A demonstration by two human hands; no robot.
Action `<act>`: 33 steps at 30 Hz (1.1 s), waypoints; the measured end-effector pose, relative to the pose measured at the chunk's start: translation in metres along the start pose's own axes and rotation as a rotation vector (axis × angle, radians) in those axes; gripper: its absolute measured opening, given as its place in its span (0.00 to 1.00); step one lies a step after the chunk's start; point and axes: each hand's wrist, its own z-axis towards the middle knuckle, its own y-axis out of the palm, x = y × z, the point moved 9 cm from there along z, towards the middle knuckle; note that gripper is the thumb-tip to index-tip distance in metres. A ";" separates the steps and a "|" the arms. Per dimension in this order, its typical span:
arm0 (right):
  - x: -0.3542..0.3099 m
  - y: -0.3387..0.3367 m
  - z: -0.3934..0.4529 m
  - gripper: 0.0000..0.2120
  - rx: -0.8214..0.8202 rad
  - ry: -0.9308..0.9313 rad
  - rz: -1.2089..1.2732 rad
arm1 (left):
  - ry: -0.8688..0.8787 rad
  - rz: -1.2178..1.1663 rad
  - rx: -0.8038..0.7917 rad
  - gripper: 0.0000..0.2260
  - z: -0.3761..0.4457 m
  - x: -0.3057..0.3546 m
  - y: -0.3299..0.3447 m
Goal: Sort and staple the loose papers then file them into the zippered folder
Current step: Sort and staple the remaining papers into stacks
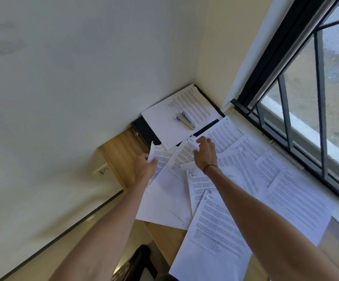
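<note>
Several loose printed papers (298,199) lie spread over the wooden table (122,151). A dark zippered folder (144,131) sits in the far corner under a white sheet (160,120), and a grey-and-purple stapler (185,120) lies on top. My left hand (144,168) grips the left edge of a printed sheet (160,157). My right hand (205,154) reaches over the pile, its curled fingers pinching the top of another printed sheet (186,154). A thin dark band circles my right wrist.
A white wall closes the table's far side, with a power socket (103,170) lower on it. A barred window (306,102) and its sill run along the right. A dark chair (140,262) stands below the table's near edge.
</note>
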 end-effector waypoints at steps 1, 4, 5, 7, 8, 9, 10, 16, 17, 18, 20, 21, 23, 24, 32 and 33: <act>0.000 0.000 0.001 0.19 -0.001 0.002 0.001 | 0.018 0.008 -0.010 0.10 -0.001 -0.001 0.001; -0.001 0.000 0.003 0.19 -0.008 0.014 -0.001 | 0.052 0.015 -0.042 0.11 -0.002 -0.002 0.004; -0.001 0.001 0.003 0.19 -0.009 0.014 0.002 | 0.061 0.020 -0.046 0.11 -0.002 -0.002 0.004; -0.001 0.001 0.003 0.19 -0.010 0.014 0.007 | 0.086 0.035 -0.022 0.11 -0.004 0.004 0.003; 0.001 0.000 0.002 0.19 -0.006 0.017 0.008 | 0.108 0.037 0.012 0.12 -0.008 0.010 0.000; 0.004 -0.001 0.001 0.19 0.001 0.023 0.009 | 0.138 0.049 0.060 0.14 -0.011 0.017 -0.003; 0.008 -0.003 0.000 0.18 0.010 0.033 0.011 | 0.180 0.063 0.114 0.17 -0.014 0.024 -0.007; 0.031 0.001 -0.008 0.25 -0.113 0.005 -0.164 | 0.403 0.220 0.163 0.17 -0.032 0.071 0.015; 0.032 0.007 -0.012 0.26 -0.172 -0.033 -0.213 | 0.417 0.245 0.141 0.15 -0.035 0.076 0.022; 0.032 0.011 -0.016 0.26 -0.216 -0.069 -0.244 | 0.436 0.263 0.107 0.14 -0.038 0.081 0.031; 0.031 0.017 -0.025 0.25 -0.257 -0.116 -0.263 | 0.471 0.288 0.018 0.14 -0.042 0.087 0.050; 0.031 0.018 -0.030 0.25 -0.272 -0.136 -0.268 | 0.488 0.303 -0.015 0.14 -0.045 0.088 0.058; 0.032 0.019 -0.038 0.26 -0.289 -0.172 -0.276 | 0.519 0.361 -0.047 0.14 -0.050 0.092 0.071; 0.034 0.016 -0.042 0.27 -0.268 -0.171 -0.270 | 0.532 0.400 -0.050 0.15 -0.054 0.094 0.076; 0.112 -0.022 -0.072 0.25 0.008 0.214 -0.238 | 0.680 0.496 -0.069 0.15 -0.075 0.109 0.107; 0.114 -0.019 -0.075 0.26 -0.028 0.184 -0.240 | 0.692 0.494 -0.092 0.14 -0.078 0.110 0.113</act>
